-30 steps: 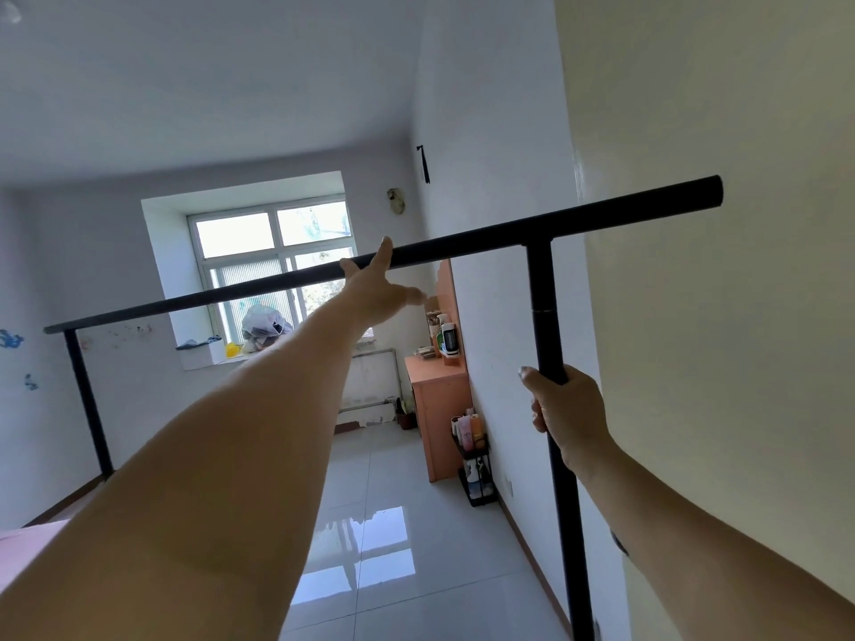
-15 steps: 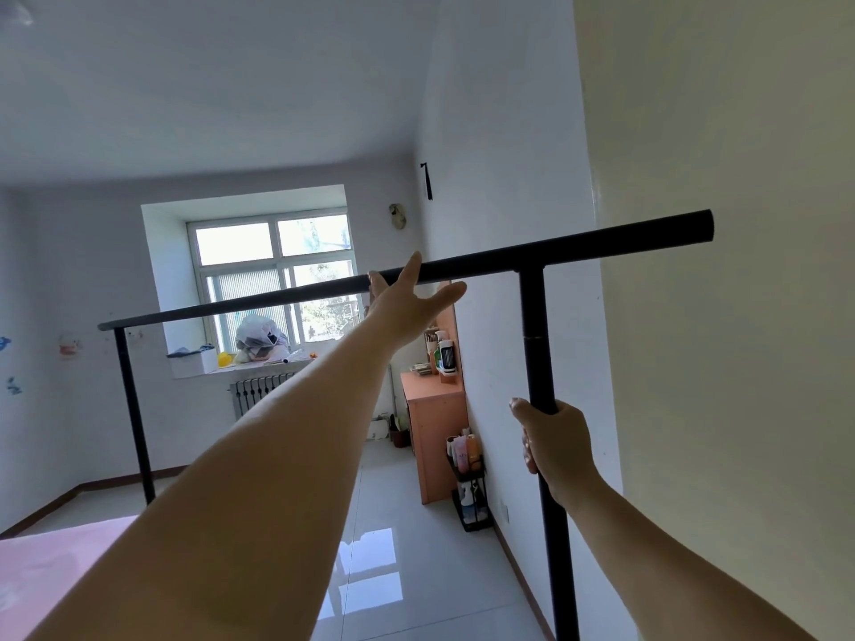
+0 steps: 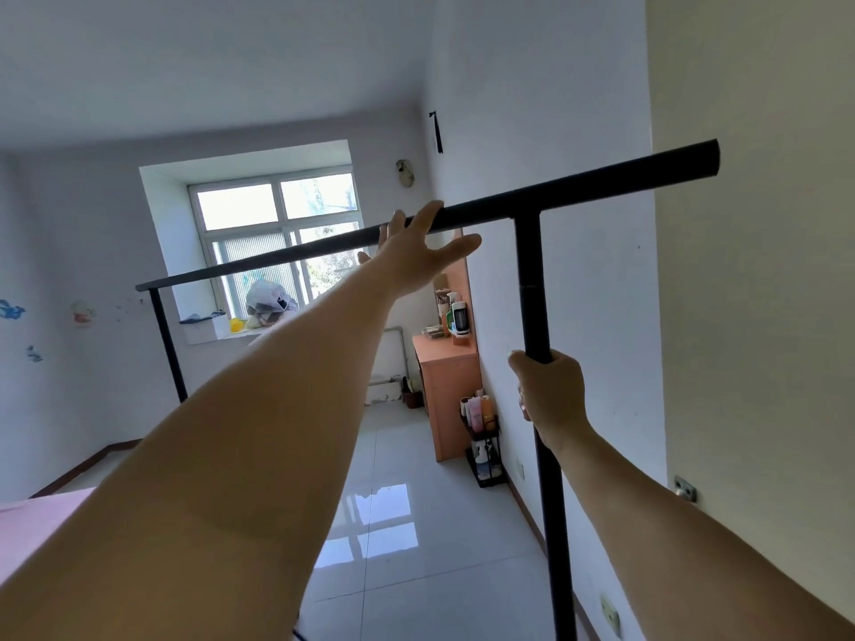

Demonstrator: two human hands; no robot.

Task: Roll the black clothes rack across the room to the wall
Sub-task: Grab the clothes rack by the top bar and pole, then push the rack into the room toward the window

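The right hand (image 3: 550, 395) wraps the rack's near upright post (image 3: 532, 289), below the top bar (image 3: 578, 192). The left hand (image 3: 418, 252) lies open against that bar, left of and above the right hand. Beyond the left hand is the window (image 3: 277, 238). Between the hands and farther back, a cabinet (image 3: 446, 390) stands against the wall (image 3: 578, 108) that runs just right of the right hand.

White painted walls (image 3: 546, 108) and a white ceiling (image 3: 208, 62) enclose the room. A white-framed window (image 3: 277, 229) in a deep recess pours daylight onto glossy pale floor tiles (image 3: 407, 538), which mirror its panes. An orange wooden cabinet (image 3: 446, 390) stands against the right-hand wall, a small black wire rack of bottles (image 3: 483, 448) just beside it. Blue marks (image 3: 11, 311) dot the left-hand wall.
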